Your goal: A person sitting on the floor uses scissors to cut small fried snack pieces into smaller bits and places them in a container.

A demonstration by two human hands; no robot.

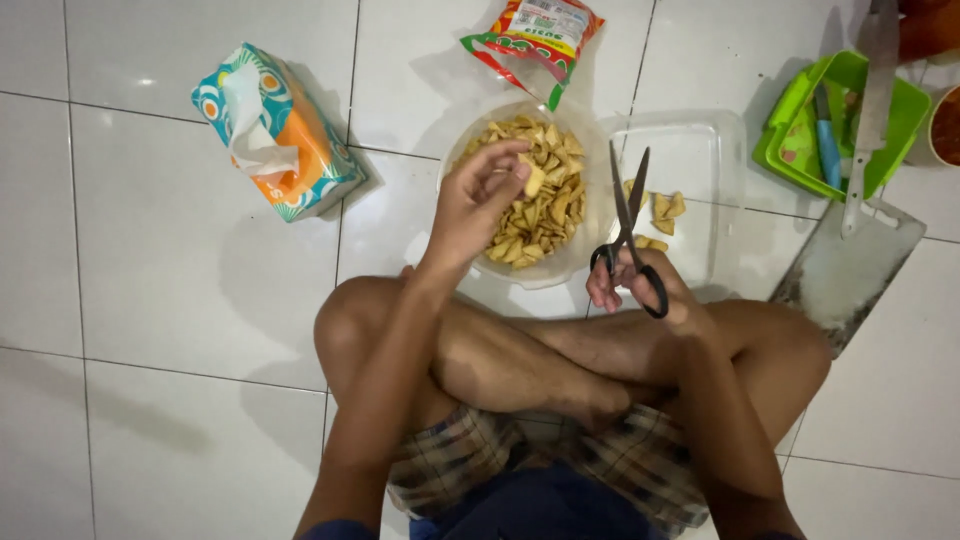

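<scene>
- Head view: the left hand (478, 205) reaches forward over the clear bowl (580, 262) of fried snack pieces, fingers pinching one snack piece (534, 180).
- The right hand (650, 290) rests by the crossed legs, fingers curled through the handles of the black scissors (628, 235), blades slightly apart, pointing up.
- A clear rectangular container (700, 160) lies just beyond.

One bowl (455, 160) of many snack pieces, centre; one clear tub (700, 150); one scissors (628, 235); one tissue pack (275, 130), upper left; one snack bag (530, 35); one green tray (880, 120); one cleaver (850, 270).
</scene>
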